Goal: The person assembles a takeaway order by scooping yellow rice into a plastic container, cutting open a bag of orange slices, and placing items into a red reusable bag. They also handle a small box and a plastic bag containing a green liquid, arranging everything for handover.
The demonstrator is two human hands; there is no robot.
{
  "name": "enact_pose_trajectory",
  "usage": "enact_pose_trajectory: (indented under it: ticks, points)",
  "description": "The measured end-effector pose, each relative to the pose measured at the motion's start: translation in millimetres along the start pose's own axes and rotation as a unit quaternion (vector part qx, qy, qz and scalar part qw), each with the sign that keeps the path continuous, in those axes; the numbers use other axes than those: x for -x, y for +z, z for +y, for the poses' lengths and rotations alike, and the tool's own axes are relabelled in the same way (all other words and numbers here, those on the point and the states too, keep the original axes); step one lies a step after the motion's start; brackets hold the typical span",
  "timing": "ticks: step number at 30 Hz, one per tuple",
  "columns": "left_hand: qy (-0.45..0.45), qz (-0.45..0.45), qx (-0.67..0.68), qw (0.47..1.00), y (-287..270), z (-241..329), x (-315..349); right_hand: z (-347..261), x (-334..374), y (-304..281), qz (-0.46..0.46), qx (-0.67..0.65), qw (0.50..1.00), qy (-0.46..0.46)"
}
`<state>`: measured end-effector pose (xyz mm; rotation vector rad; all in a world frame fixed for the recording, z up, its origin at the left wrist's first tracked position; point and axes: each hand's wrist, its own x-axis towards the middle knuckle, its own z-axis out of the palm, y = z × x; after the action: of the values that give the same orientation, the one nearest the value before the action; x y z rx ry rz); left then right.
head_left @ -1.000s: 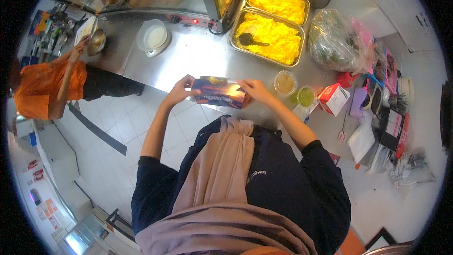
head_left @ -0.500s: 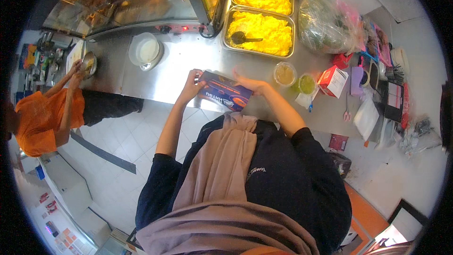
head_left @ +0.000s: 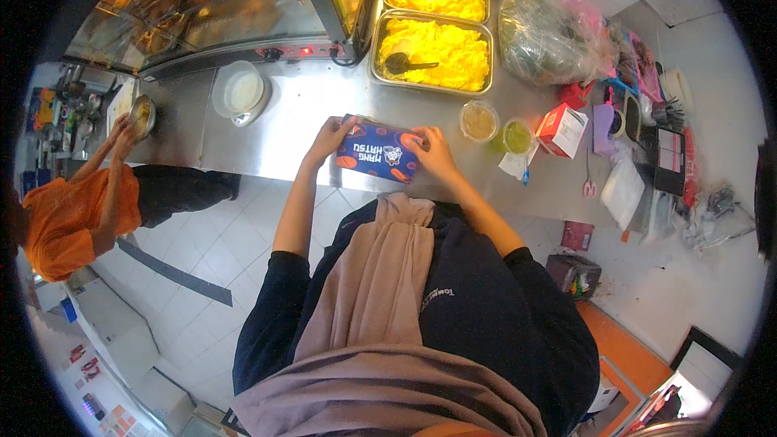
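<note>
A dark blue cardboard food box with orange spots and white print is held at the counter's front edge. My left hand grips its left end, with thumb and fingers at the upper left corner. At the right end, my right hand has its fingers closed on the upper right corner. The box's broad printed face points up. Beyond it stand two steel trays of yellow food; a black scoop lies in the nearer tray. A tub of brown sauce sits just right of my right hand.
To the right are a tub of green sauce, a red and white box, pink-handled scissors and a clear plastic bag. A white bowl is back left, below a glass warming cabinet. A person in orange holds a metal bowl.
The box has turned in my hands, so a different printed face shows upward. My right hand has shifted from its far edge to its upper right corner. The whole view has shifted slightly.
</note>
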<state>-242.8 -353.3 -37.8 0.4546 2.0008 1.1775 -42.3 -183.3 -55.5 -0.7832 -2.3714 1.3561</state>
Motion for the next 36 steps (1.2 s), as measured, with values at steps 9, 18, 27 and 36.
enact_pose_trajectory:
  ticks: [9,18,27,36]
  points:
    - [0.027,0.199,-0.242,0.949,4.2,-34.0,-13.2,13.5,-8.3,12.6,-0.034,0.072,0.997,0.021]
    - [-0.13,0.356,-0.086,0.922,74.3,-54.7,78.0,-10.6,41.2,31.6,-0.236,-0.141,0.948,0.163]
    - [-0.04,0.255,0.16,0.953,77.3,-36.4,84.7,26.0,34.0,-187.2,0.326,-0.08,0.942,0.022]
    - [-0.089,0.045,0.374,0.922,99.9,-13.9,103.7,316.4,53.2,-428.3,0.457,0.158,0.851,0.205]
